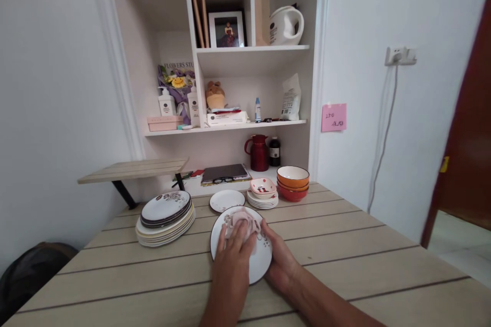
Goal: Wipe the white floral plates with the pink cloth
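Head view, near centre, over tabletop [330, 260]: one white plate [260, 264], right rim clamped in fingers of right hand [283, 264]; one pink cloth [247, 222] on its face, under slightly spread fingers of left hand [233, 263], grip on cloth not discernible. Liable to twist free if pressed hard against one-sided hold; liable to chip second plate [227, 199], just beyond, if pushed far.
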`<state>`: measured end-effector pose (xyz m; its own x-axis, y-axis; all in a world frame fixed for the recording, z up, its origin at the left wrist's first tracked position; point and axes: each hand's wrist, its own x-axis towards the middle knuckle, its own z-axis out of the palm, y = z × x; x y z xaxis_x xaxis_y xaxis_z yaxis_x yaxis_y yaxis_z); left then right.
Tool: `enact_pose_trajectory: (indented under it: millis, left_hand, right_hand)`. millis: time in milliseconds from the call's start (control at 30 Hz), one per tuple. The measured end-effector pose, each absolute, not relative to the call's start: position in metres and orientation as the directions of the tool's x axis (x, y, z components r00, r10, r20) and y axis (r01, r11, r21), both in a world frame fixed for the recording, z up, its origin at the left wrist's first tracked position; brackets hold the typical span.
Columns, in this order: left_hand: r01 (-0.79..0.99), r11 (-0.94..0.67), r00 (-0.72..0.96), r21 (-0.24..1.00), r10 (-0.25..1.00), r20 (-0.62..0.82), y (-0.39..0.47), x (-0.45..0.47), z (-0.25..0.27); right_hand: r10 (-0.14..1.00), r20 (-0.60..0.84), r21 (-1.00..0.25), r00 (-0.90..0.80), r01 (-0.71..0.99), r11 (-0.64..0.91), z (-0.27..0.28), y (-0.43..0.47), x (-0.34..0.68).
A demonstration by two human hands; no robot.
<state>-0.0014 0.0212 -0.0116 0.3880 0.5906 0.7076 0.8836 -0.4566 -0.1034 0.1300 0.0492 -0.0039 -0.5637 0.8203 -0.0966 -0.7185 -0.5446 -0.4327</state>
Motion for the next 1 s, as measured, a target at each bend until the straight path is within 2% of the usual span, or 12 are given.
enact_pose_trajectory:
  millis: [200, 333, 433, 600, 700, 867, 1000]
  left_hand:
    - [0.933, -0.35, 0.313, -0.081, 0.682, 0.661, 0.017, 0.002, -0.015]
    - [0.894, -0.448, 0.338, 0.007, 0.686, 0.644, 0.015, 0.006, -0.023]
    - [0.843, -0.533, 0.367, 0.066, 0.661, 0.655, 0.017, 0.007, -0.029]
    - [0.812, -0.583, 0.453, -0.03, 0.598, 0.662, 0.025, 0.004, -0.03]
    - [0.853, -0.522, 0.393, -0.019, 0.619, 0.68, 0.028, 0.001, -0.024]
    - [0.945, -0.326, 0.24, -0.006, 0.684, 0.689, 0.031, -0.007, -0.018]
    - [0.954, -0.293, 0.245, -0.056, 0.662, 0.708, 0.033, -0.012, -0.02]
  right_hand:
    - [0.881, -0.08, -0.445, -0.467, -0.774, -0.451, -0.013, 0.065, 0.139]
    - [0.908, -0.085, -0.483, -0.41, -0.78, -0.398, -0.014, 0.071, 0.148]
    - [0.889, -0.103, -0.48, -0.446, -0.761, -0.437, -0.011, 0.069, 0.148]
    - [0.828, -0.115, -0.441, -0.549, -0.718, -0.538, -0.005, 0.054, 0.133]
    - [0.801, -0.095, -0.447, -0.591, -0.694, -0.565, -0.004, 0.047, 0.126]
    - [0.794, -0.067, -0.453, -0.604, -0.691, -0.563, -0.005, 0.046, 0.125]
    - [0.812, -0.052, -0.461, -0.581, -0.708, -0.536, -0.005, 0.05, 0.128]
